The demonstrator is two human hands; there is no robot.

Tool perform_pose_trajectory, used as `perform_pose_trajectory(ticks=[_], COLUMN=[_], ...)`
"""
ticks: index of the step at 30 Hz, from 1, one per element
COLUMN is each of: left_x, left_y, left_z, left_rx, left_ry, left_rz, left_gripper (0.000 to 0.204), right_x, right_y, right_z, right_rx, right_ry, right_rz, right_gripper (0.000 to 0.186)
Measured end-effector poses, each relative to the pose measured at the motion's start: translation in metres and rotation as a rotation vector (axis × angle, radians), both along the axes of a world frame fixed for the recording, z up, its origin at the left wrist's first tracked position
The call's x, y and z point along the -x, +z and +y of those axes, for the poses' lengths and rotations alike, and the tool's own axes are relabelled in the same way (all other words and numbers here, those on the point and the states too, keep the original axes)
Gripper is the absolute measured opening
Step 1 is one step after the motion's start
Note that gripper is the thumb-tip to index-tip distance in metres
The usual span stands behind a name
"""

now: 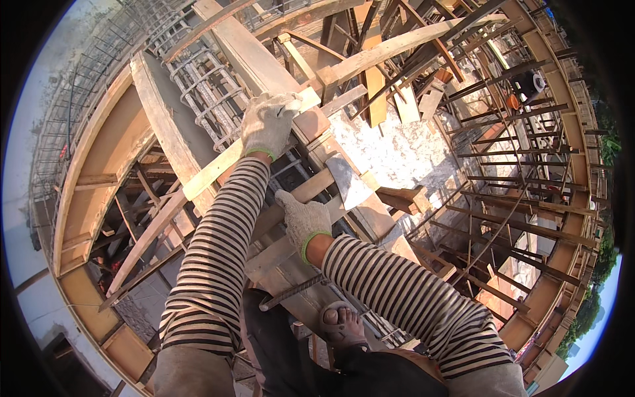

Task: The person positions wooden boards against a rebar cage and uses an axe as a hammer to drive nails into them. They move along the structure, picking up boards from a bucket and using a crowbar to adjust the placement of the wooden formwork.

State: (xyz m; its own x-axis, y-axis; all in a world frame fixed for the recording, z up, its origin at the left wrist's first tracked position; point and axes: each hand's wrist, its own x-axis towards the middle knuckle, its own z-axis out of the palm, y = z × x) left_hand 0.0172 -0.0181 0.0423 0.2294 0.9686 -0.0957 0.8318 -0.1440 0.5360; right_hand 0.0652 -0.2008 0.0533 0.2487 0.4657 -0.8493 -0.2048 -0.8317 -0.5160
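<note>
My left hand [270,122], in a pale knit glove, is closed over a light wooden strip [215,171]. This strip lies slantwise across a long beam form with a steel rebar cage [205,83] inside. Closer to me, my gloved right hand [305,221] bends down over the form, beside a short wooden crosspiece [314,186]. Its fingers are mostly curled out of sight, so what they grip is hidden. A grey, flat triangular piece [348,181] rests on the form's right edge, right of that hand.
A ribbed steel bar [291,293] juts out near my sandalled foot [342,323]. Curved wooden formwork [92,178] rises on the left. Many timber props [516,149] stand lower down on the right, with loose boards [376,96] beyond the form. Deep gaps open on both sides.
</note>
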Motion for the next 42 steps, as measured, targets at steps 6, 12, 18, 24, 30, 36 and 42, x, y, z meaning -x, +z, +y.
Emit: perform_pose_trajectory(ticks=[6, 12, 18, 24, 30, 36, 42], left_x=[0.009, 0.0, -0.002, 0.003, -0.006, 0.0, -0.004], left_y=[-0.003, -0.031, 0.004, -0.011, -0.001, 0.001, -0.006], left_z=[-0.001, 0.004, -0.004, 0.0, -0.008, -0.003, -0.004], left_rx=[-0.089, -0.154, -0.048, -0.249, -0.223, -0.117, -0.085], left_ry=[-0.133, 0.058, -0.063, -0.035, -0.064, -0.067, -0.037], left_rz=[0.051, 0.108, 0.205, 0.15, 0.203, 0.208, 0.113], left_gripper=[0.042, 0.041, 0.04, 0.037, 0.035, 0.036, 0.034], right_x=[-0.016, -0.056, -0.104, -0.13, -0.142, -0.128, -0.144], right_y=[0.045, 0.058, 0.101, 0.103, 0.065, 0.076, 0.056], right_z=[-0.031, -0.052, 0.001, 0.038, 0.062, 0.061, 0.064], right_rx=[-0.128, -0.503, -0.551, -1.041, -0.757, -1.045, -0.74], right_ry=[-0.043, -0.1, 0.268, 0.624, 0.853, 0.665, 0.775], right_rz=[-0.006, 0.19, -0.138, -0.785, -0.839, -0.898, -0.802], right_gripper=[0.056, 0.044, 0.043, 0.055, 0.058, 0.056, 0.054])
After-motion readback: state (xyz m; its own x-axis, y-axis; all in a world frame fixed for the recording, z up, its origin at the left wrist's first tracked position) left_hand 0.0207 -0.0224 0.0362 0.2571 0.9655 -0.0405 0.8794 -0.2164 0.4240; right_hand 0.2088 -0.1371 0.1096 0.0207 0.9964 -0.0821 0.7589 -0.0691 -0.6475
